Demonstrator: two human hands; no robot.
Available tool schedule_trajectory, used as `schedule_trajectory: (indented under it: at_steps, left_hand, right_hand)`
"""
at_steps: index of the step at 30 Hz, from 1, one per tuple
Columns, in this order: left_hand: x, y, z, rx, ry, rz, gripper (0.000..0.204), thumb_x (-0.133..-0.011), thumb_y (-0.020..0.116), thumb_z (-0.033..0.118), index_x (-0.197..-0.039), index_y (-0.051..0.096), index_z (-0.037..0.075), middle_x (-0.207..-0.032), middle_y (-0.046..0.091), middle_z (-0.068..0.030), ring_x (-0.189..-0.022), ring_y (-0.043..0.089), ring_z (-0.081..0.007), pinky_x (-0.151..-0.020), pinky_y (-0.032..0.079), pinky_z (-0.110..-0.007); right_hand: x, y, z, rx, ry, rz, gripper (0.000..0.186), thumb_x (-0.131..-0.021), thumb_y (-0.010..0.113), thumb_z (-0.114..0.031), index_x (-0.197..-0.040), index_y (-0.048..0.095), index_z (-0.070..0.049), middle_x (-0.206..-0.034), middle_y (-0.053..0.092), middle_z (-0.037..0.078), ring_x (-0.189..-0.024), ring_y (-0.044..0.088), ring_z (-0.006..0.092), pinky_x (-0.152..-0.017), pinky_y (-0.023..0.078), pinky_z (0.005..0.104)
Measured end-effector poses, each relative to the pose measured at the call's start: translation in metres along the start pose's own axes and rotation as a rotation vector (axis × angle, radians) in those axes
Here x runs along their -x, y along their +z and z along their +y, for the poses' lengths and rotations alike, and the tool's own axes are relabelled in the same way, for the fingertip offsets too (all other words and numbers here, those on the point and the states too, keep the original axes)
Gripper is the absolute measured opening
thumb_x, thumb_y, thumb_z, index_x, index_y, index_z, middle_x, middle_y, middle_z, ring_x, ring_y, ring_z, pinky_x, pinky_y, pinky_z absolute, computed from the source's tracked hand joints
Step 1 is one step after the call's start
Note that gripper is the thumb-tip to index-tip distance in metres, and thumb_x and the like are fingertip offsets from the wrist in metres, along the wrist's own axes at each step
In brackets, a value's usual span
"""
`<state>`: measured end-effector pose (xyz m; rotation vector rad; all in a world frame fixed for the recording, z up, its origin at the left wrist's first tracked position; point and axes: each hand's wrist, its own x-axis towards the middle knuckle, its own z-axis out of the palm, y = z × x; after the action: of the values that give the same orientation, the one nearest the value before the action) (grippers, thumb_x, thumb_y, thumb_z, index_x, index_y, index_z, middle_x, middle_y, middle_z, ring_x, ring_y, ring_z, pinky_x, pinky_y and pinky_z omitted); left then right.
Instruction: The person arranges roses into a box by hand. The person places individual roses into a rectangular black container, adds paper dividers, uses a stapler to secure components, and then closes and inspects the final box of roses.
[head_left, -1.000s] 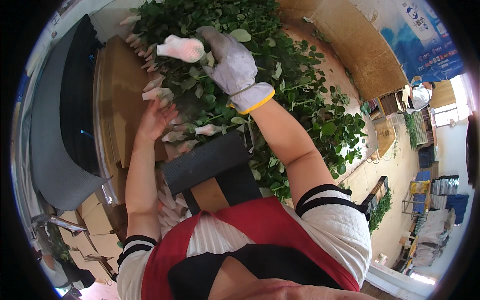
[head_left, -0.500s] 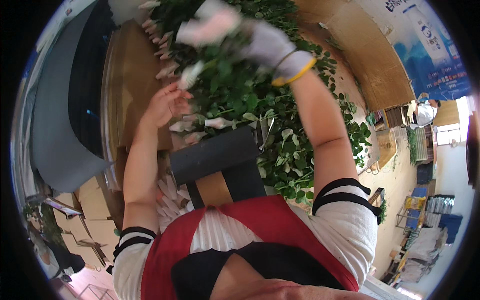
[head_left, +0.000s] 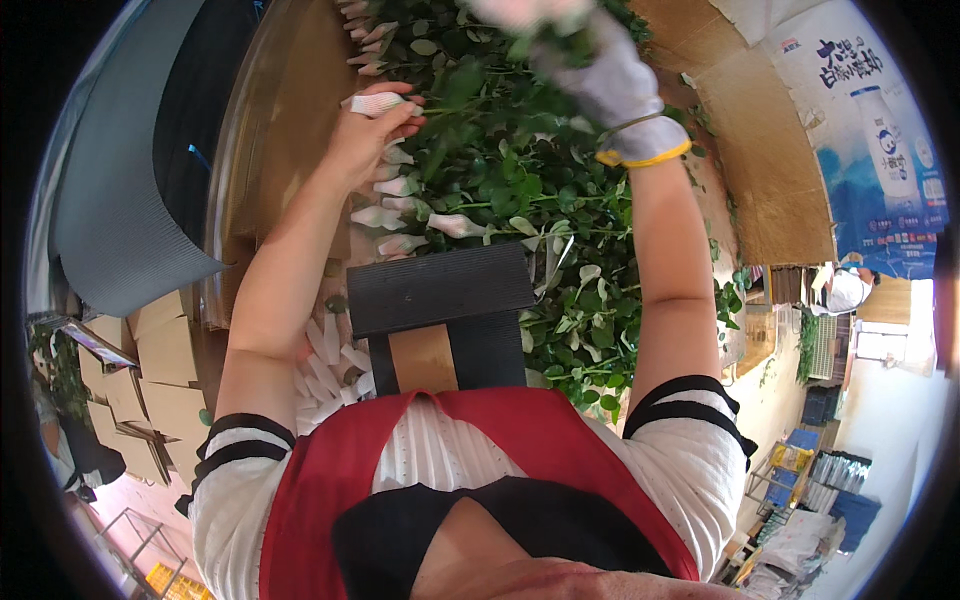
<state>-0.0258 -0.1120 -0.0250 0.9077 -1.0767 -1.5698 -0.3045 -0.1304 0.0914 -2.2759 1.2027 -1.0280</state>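
Brown cardboard [head_left: 750, 150] flanks leafy stems [head_left: 510, 175]; left hand [head_left: 362, 140] pinches a mesh-sleeved bud [head_left: 374, 103], gloved right hand [head_left: 605, 80] too blurred to read.

Flower stems [head_left: 520, 180] lie beyond the stand [head_left: 440, 290], cardboard sheets [head_left: 285, 110] left, a cardboard wall [head_left: 755, 140] right.

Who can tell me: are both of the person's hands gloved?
No, the right hand wears a pale glove, while the left hand is bare.

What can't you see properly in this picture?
All in the head view:
Right hand: blur hides its fingertips.
Pale pink bloom: blurred, cut off by the top edge.
Netted bud: partly covered by the left hand.
Co-worker: too small to make out their hands.
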Motion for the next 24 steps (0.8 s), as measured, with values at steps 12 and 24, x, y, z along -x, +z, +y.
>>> schedule_trajectory:
  at_steps: [12,24]
  left_hand:
    - [-0.046,0.0,0.053,-0.082,0.217,-0.202,0.06,-0.083,0.062,0.003,-0.138,0.04,0.008,-0.127,0.054,-0.0087,-0.116,0.053,-0.0188,-0.097,0.045,-0.032]
    - [-0.129,-0.085,-0.117,-1.355,-0.056,0.134,0.043,-0.082,0.061,0.015,-0.124,0.056,0.006,-0.122,0.058,-0.0203,-0.113,0.054,-0.0342,-0.095,0.044,-0.043]
  right_hand:
    - [0.002,-0.01,-0.032,0.073,0.324,-0.187,0.043,-0.074,0.072,-0.021,-0.114,0.062,-0.008,-0.093,0.069,0.01,-0.085,0.066,0.0228,-0.079,0.052,0.0343]
    - [-0.014,-0.137,-0.049,-0.68,-0.099,0.282,0.054,-0.089,0.055,-0.042,-0.124,0.047,-0.002,-0.109,0.06,0.012,-0.095,0.06,0.0195,-0.082,0.049,0.0292]
